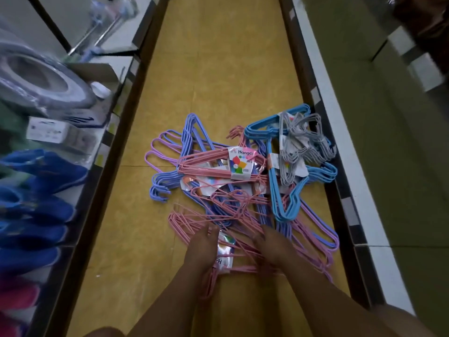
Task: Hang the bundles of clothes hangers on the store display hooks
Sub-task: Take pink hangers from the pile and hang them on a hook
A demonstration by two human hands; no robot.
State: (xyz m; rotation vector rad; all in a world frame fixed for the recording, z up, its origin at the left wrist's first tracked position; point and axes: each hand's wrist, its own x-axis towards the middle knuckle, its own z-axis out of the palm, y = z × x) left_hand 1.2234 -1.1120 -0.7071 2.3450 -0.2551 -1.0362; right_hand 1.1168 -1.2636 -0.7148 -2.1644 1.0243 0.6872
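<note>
A heap of hanger bundles lies on the yellow floor of the aisle: pink bundles with a "Hanger" label (240, 164), purple-blue bundles (192, 139), a light-blue bundle (274, 186) and a grey bundle (301, 142). My left hand (202, 249) and my right hand (272, 246) reach down onto the nearest pink bundle (194, 222), either side of its shiny label (224, 254). Both hands lie among its wires; whether the fingers curl round them is hidden. No display hooks are in view.
Shelving runs along the left with blue slippers (36, 190), a grey wrapped round item (41, 86) and small boxes (60, 135). A low shelf edge (340, 190) and cardboard boxes (364, 93) line the right. Yellow floor (218, 69) stretches ahead.
</note>
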